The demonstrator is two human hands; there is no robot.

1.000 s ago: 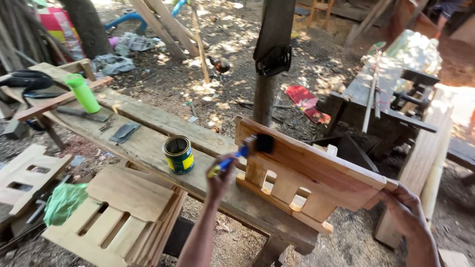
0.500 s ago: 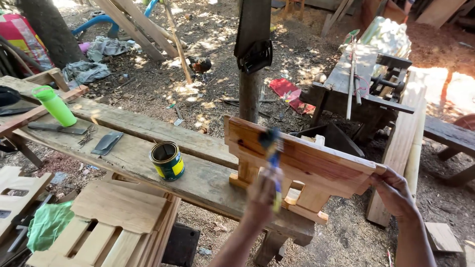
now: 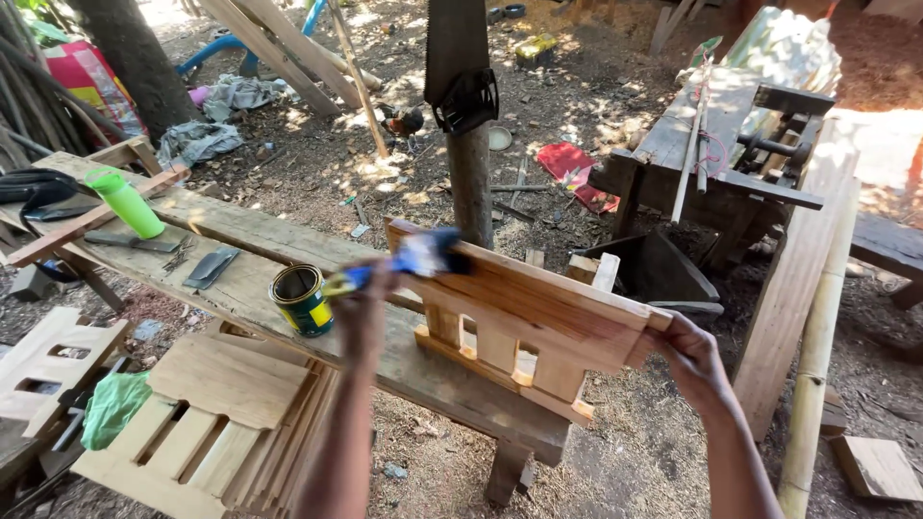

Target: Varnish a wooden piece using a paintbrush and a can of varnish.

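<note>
Our left hand (image 3: 370,293) grips the brush (image 3: 409,259), coating the slatted panel (image 3: 524,312) gripped by our right hand (image 3: 687,351); top glistens, lower slats look untouched.

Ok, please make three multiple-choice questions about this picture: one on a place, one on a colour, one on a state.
1. Where does the paint can stand?
A. on the plank bench
B. on the ground
C. on the stack of wooden panels

2. What colour is the bottle at the far left of the bench?
A. red
B. bright green
C. white

3. How is the wooden panel kept in place?
A. it lies flat on the ground
B. it hangs from the post
C. the right hand holds its end while it stands on edge on the bench

Answers:
1. A, the can sits on the plank top near the left hand, which holds a brush.
2. B, it is bright green all over.
3. C, the fingers grip the right end and the lower edge rests on the bench.
</note>
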